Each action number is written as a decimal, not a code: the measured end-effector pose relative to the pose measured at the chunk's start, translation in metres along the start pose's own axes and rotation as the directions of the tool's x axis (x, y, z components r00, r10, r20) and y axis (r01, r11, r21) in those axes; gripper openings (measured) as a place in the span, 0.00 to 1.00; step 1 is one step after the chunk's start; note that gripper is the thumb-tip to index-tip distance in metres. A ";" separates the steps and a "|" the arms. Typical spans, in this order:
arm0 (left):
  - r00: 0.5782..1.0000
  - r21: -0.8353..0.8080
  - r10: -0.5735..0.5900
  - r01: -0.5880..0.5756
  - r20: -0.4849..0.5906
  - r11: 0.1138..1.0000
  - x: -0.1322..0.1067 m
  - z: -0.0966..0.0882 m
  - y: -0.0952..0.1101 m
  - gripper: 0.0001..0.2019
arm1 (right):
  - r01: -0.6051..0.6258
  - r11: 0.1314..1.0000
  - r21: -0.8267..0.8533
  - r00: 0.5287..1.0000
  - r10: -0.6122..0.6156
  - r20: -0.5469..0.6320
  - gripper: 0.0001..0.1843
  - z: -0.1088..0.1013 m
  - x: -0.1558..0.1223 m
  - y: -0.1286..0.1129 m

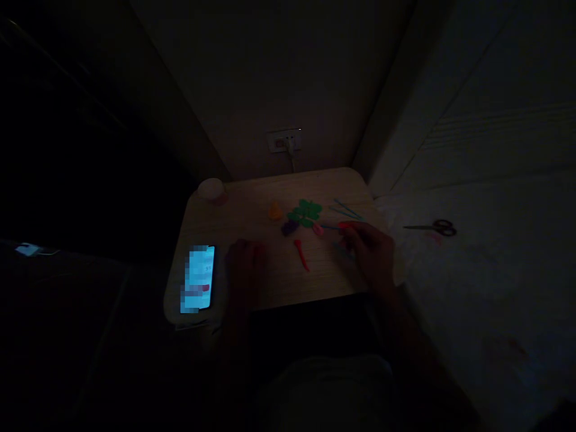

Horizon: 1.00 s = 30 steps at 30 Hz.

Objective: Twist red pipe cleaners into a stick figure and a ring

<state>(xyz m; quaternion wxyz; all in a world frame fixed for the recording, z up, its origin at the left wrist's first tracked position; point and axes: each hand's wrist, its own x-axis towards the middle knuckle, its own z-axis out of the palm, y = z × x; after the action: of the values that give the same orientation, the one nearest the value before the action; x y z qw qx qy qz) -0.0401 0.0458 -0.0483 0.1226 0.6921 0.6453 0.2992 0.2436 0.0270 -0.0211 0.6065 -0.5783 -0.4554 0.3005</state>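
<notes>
The room is very dark. A small pale desk (pixel 234 210) sits in a corner under a wall socket (pixel 284 141), with a lit phone (pixel 198 278) at its near left edge.

The left hand (pixel 245 259) rests on the desk just right of the phone; I cannot tell whether its grip is spread or pressed together. The right hand (pixel 371 252) lies at the desk's right side, fingertips at a small red piece (pixel 345 225); whether the grip pinches it I cannot tell. Between the hands lies a red strip (pixel 302 254). Green shapes (pixel 306 210) lie beyond it. Scissors (pixel 432 227) rest well apart, on the white surface to the right.
</notes>
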 end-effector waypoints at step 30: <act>0.987 -0.731 0.127 -0.158 -0.098 0.664 -0.022 0.009 0.060 0.24 | -0.407 0.904 0.131 0.710 0.223 0.668 0.17 0.037 -0.050 -0.027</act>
<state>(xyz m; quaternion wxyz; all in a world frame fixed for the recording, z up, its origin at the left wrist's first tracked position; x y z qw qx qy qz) 0.0147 0.0182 -0.0276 0.3546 0.6265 0.4164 0.5553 0.1861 -0.0059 -0.0080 0.4265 -0.4232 -0.4821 0.6376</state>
